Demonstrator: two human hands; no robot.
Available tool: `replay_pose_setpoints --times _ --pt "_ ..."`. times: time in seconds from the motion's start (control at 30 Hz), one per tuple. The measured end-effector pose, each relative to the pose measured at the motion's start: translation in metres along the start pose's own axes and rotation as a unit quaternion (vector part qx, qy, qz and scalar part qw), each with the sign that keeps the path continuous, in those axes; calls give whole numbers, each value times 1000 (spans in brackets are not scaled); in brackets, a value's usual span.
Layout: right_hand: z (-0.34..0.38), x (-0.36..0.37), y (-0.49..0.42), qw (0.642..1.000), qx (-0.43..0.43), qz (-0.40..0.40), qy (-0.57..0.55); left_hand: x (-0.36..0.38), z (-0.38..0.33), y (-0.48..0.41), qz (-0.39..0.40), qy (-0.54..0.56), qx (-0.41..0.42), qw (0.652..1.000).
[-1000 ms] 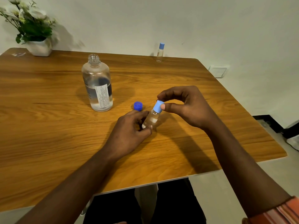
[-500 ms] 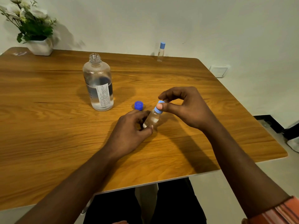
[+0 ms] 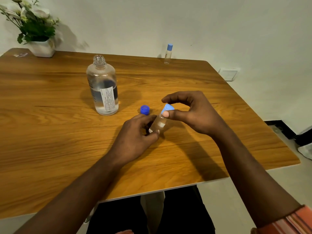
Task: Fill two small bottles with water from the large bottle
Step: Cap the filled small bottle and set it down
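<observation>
**Item: small bottle, cap in hand, axis tilted**

Your left hand [image 3: 135, 137] is clamped round the lower body of the small bottle [image 3: 159, 123], just above the table [image 3: 50, 132]. The bottle leans, its long axis running from your left fingers up and to the right. Your right hand [image 3: 194, 114] pinches the light blue cap [image 3: 167, 108] at the top end, thumb and forefinger closed on it. Any cap turn runs about that tilted axis, probably with your right hand. The large bottle [image 3: 103, 88] stands open, upright, well to the left; its dark blue cap [image 3: 144, 109] lies beside your left hand. A second small bottle [image 3: 168, 54] stands capped at the far edge.
</observation>
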State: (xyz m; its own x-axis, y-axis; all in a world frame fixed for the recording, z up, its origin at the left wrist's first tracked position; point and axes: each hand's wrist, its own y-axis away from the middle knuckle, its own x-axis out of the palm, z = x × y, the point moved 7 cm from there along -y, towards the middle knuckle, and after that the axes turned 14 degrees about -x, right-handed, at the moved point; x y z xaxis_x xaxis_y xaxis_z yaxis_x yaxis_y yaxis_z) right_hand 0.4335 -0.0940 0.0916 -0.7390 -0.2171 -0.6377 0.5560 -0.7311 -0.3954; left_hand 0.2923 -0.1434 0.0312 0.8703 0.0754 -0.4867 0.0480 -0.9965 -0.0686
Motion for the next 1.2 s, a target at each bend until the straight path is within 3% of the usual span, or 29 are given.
replay_pose_setpoints --times 0.17,0.47,0.67,0.93,1.2 --pt "-1 -2 2 1000 -2 3 -25 0 2 -1 -1 2 -6 1000" --pt "5 7 4 997 -17 -75 -22 -1 3 -1 -13 13 0 1000" --pt "-20 45 16 994 53 -75 -66 -12 6 1 -73 49 -37 995" --pt "-14 79 5 990 52 -104 -77 -33 20 8 -188 3 -55 981" --pt "-8 97 -4 993 39 -100 -49 -47 32 16 -231 -2 -97 968"
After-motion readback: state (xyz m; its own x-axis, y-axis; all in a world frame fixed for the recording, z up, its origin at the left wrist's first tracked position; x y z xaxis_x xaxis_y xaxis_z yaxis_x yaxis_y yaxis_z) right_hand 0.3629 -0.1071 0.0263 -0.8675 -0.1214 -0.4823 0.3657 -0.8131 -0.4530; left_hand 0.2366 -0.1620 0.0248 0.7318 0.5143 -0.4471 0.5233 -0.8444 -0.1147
